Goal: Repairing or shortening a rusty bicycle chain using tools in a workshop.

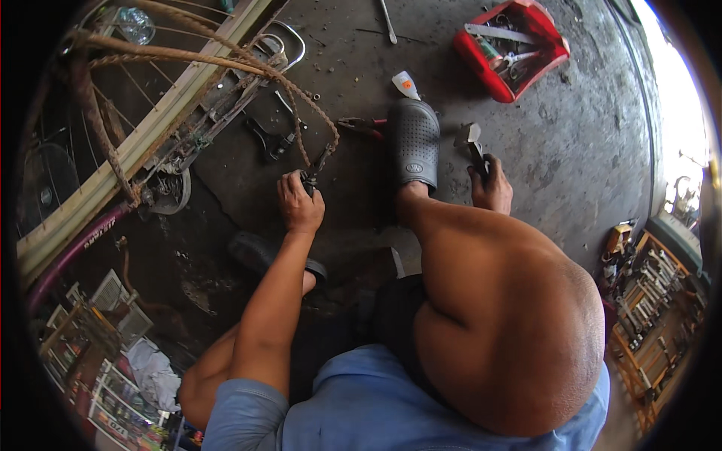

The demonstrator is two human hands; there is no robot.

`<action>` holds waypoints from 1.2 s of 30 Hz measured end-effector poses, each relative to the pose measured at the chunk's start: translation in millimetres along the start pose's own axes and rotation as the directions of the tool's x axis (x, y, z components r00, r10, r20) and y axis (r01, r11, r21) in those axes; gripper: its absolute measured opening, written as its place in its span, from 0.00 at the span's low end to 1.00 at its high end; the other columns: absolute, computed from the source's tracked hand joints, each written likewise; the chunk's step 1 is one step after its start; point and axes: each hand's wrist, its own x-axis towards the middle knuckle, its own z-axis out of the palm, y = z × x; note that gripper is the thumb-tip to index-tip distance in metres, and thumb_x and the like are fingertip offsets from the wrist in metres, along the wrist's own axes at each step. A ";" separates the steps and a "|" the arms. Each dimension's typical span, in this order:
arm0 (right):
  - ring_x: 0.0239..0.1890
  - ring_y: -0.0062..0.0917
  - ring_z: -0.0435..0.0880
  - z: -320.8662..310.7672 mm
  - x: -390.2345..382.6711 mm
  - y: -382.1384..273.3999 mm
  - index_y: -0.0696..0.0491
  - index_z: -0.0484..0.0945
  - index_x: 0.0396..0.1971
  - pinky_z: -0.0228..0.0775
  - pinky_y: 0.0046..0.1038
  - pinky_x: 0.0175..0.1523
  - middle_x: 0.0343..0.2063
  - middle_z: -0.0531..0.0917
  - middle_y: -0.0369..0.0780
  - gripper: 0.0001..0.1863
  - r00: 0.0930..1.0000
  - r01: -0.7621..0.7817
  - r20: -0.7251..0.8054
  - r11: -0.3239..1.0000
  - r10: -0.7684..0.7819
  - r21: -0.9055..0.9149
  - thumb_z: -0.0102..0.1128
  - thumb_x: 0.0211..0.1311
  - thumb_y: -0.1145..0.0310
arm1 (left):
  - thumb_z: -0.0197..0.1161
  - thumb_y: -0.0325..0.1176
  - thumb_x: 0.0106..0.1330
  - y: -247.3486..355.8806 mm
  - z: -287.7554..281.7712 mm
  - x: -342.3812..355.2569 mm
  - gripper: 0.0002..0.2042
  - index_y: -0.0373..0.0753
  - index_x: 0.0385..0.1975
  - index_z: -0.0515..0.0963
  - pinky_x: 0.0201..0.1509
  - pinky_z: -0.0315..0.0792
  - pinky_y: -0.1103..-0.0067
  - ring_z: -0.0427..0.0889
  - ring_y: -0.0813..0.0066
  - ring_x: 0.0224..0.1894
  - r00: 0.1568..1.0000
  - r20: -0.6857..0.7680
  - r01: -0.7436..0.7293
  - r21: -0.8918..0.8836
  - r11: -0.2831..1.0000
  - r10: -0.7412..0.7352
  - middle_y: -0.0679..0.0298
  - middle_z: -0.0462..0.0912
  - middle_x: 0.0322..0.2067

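Observation:
My left hand (pixel 301 204) is closed, thumb and fingers pinching a small dark metal part (pixel 308 180) at the lower end of a rusty bicycle chain (pixel 320 113). The chain loops down from a bicycle wheel and frame (pixel 150 154) at the upper left. My right hand (pixel 493 189) is wrapped round the black handle of a hand tool with a pale metal head (pixel 474 134); its exact kind is unclear. It is held over the floor, right of my grey clog (pixel 416 143). Red-handled pliers (pixel 365 126) lie left of that clog.
A cut red plastic container (pixel 492 71) full of tools stands at the upper right. A white tube (pixel 406 84) lies beyond the clog, and a metal rod (pixel 388 22) farther off. Wrenches fill a wooden rack (pixel 648 301) at the right. A crumpled white cloth (pixel 154 373) lies lower left.

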 end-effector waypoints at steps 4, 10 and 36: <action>0.52 0.45 0.83 9.8 -11.7 33.9 0.47 0.73 0.57 0.75 0.43 0.53 0.50 0.83 0.45 0.24 0.996 -0.074 -0.044 0.996 0.071 -0.048 0.67 0.63 0.60 | 0.66 0.32 0.61 -5.8 -3.5 -1.9 0.21 0.33 0.52 0.70 0.60 0.66 0.56 0.73 0.45 0.53 0.998 0.045 0.030 0.073 0.997 -0.033 0.48 0.75 0.49; 0.54 0.43 0.79 12.2 0.1 33.0 0.46 0.72 0.59 0.72 0.42 0.56 0.49 0.80 0.42 0.28 0.998 -0.054 0.017 0.993 0.056 -0.104 0.68 0.56 0.64 | 0.63 0.39 0.67 -24.9 -5.6 -15.8 0.22 0.37 0.58 0.70 0.61 0.65 0.53 0.71 0.47 0.57 0.999 -0.020 -0.025 0.069 0.997 0.026 0.52 0.74 0.54; 0.47 0.38 0.86 -32.2 61.9 -140.0 0.58 0.79 0.52 0.75 0.36 0.56 0.43 0.86 0.47 0.19 0.808 0.257 0.139 0.555 -0.573 0.791 0.69 0.61 0.73 | 0.59 0.27 0.75 110.4 -97.5 78.4 0.09 0.30 0.50 0.76 0.55 0.74 0.78 0.81 0.77 0.44 0.980 0.174 0.137 -0.943 0.302 0.098 0.62 0.83 0.41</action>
